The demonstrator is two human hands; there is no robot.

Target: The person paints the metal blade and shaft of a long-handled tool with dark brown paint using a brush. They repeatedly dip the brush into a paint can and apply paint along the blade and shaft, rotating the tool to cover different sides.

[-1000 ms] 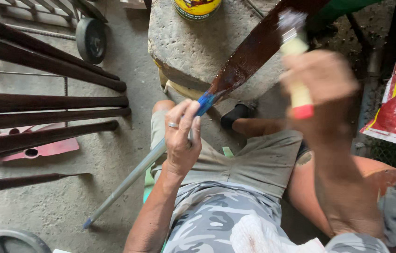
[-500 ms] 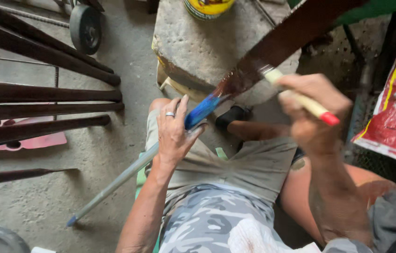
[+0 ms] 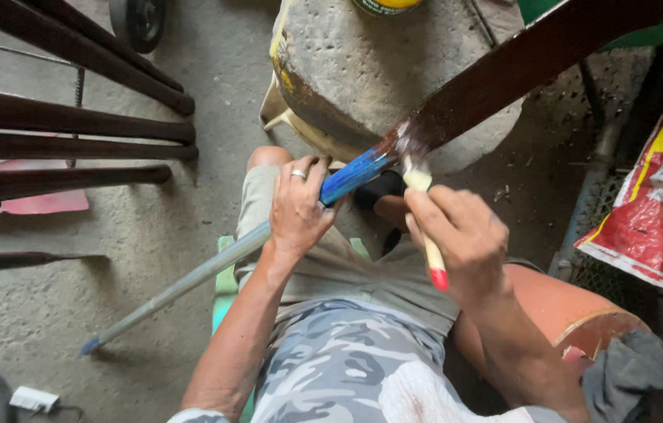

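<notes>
At far left, several dark brown painted bars (image 3: 73,117) lie side by side on the concrete floor (image 3: 175,235), with a flat pink piece (image 3: 34,202) beneath them. A small white device (image 3: 32,399) with a cord sits at the lower left corner.

A long metal rod (image 3: 182,283) runs diagonally from the lower left floor up to the right. Its lower section is bare grey with a blue tip resting on the floor. Its middle section, just right of the left hand, is blue (image 3: 355,174). Beyond that, the upper section (image 3: 519,66) is coated in glossy dark brown and continues toward the upper right corner, passing over a round stone block (image 3: 347,70).

The left hand (image 3: 298,207) is closed around the rod at the grey-to-blue transition, fingers wrapped over it. A ring sits on one finger. The rod crosses above the person's lap, which is covered by khaki shorts (image 3: 347,266) and a camouflage shirt (image 3: 331,360).

The right hand (image 3: 461,235) is closed on a paintbrush (image 3: 425,227) with a pale handle and red end. The bristles touch the rod where blue meets brown, and the red end points down toward the lap.

At right, a terracotta pot (image 3: 574,313) stands beside the person's leg, with a grey cloth (image 3: 633,376) on its rim. A red, yellow and white sack (image 3: 661,211) lies at far right.
</notes>
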